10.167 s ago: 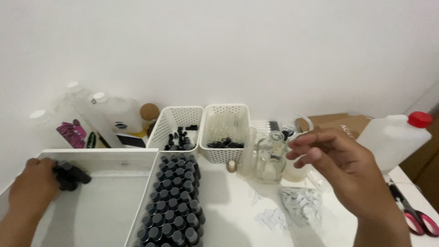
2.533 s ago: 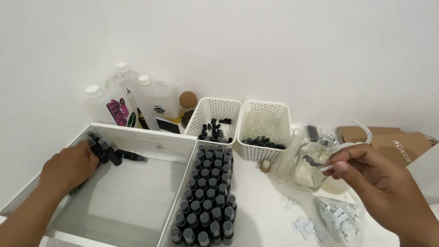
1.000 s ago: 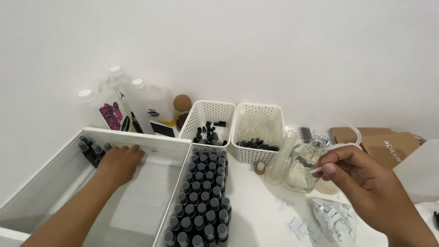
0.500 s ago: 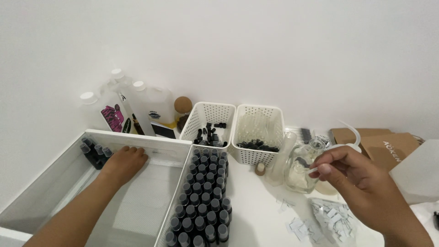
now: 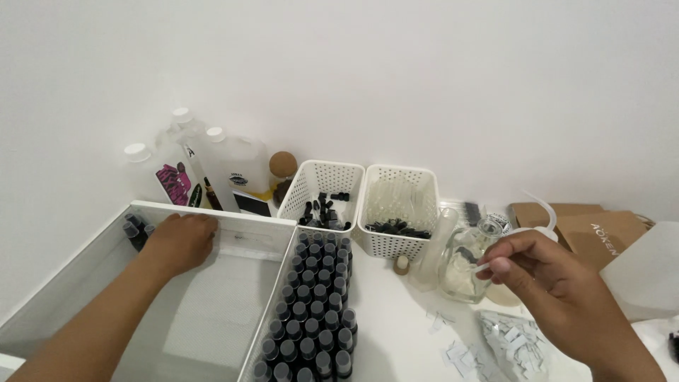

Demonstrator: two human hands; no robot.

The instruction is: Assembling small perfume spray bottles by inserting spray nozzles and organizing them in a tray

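My left hand (image 5: 178, 242) lies palm down inside a large white tray (image 5: 254, 228), close to its far wall. Its fingers are curled under and hidden. A few small dark bottles (image 5: 134, 230) stand in the tray's far left corner, just left of that hand. My right hand (image 5: 544, 279) hovers beside a clear glass bottle (image 5: 461, 263) and pinches a small white piece (image 5: 484, 267) between thumb and fingers.
A narrow tray (image 5: 311, 311) packed with dark capped bottles sits between my hands. Behind it stand two white perforated baskets (image 5: 322, 177) (image 5: 399, 180) with black parts. Plastic jugs (image 5: 226, 166) stand at the back left, with paper slips (image 5: 506, 339), brown bags (image 5: 590, 226) and a translucent container (image 5: 651, 272) on the right.
My left hand has let go of the dark bottles in the tray's corner and slid right along the far wall. My right hand has stayed by the glass bottle.
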